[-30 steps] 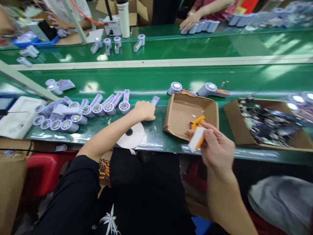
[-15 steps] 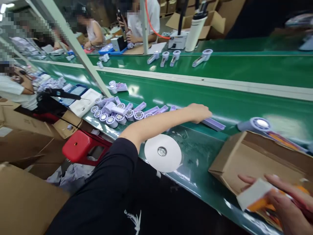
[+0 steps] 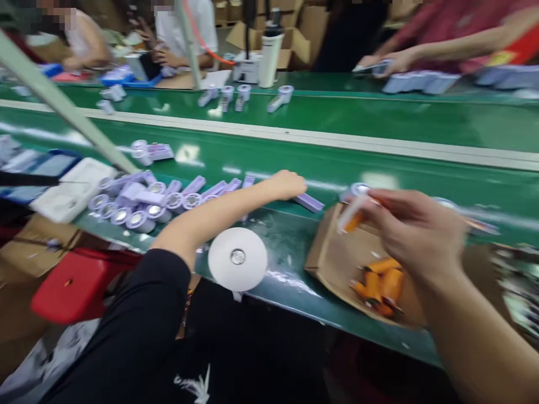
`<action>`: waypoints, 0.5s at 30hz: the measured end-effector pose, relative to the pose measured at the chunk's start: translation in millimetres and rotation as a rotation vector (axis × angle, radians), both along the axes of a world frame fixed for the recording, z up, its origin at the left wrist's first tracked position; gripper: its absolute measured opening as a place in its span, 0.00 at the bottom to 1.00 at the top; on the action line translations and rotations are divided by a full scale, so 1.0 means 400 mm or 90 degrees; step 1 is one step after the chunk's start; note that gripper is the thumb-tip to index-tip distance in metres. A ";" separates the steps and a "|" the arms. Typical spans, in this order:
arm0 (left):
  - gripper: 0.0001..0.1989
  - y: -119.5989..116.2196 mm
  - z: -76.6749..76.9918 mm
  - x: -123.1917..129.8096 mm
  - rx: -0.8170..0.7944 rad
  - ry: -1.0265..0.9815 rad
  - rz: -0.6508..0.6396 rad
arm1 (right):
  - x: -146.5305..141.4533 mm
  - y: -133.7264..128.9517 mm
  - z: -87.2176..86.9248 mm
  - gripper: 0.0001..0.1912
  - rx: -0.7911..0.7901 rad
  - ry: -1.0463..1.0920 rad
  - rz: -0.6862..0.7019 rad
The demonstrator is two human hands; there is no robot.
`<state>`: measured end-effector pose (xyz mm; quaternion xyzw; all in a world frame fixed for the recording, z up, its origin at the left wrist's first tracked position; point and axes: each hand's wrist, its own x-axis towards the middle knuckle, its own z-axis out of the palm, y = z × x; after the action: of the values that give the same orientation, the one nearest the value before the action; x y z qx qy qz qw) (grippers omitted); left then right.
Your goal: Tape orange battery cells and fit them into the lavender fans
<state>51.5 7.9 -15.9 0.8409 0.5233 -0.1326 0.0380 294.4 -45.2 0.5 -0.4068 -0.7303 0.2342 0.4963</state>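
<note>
above the far left corner of the open cardboard box (image 3: 323, 240), the right hand (image 3: 416, 230) pinches a white-faced orange battery cell (image 3: 352, 223) between thumb and fingers, tips drawn close; blur hides exactly where they press. left of the box, the left hand (image 3: 287, 184) is closed over one end of a lilac fan housing (image 3: 310, 202), its handle sticking out toward the box, fingertips hidden. the housing looks like light, stiff, smooth plastic that could slip, so the handle's sides seem the surest hold. the cell is probably rigid and heavier for its size, best taken by its long sides.
</note>
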 end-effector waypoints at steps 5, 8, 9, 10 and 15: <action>0.17 0.044 -0.020 -0.003 -0.017 -0.026 0.052 | -0.066 0.170 -0.027 0.18 -0.012 -0.106 0.057; 0.14 0.060 -0.013 -0.001 -0.035 -0.076 0.107 | -0.084 0.228 -0.067 0.15 -0.053 -0.161 0.074; 0.14 0.064 -0.011 -0.002 -0.040 -0.082 0.115 | -0.087 0.238 -0.078 0.14 -0.061 -0.180 0.077; 0.14 0.068 -0.010 -0.002 -0.044 -0.085 0.119 | -0.089 0.245 -0.088 0.14 -0.061 -0.205 0.078; 0.13 0.079 -0.016 -0.004 -0.059 -0.124 0.112 | -0.082 0.247 -0.119 0.13 -0.036 -0.343 0.069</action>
<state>49.9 39.6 -22.4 0.7980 0.5820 -0.0708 0.1391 261.4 53.6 -46.9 -0.4285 -0.8497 0.1639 0.2597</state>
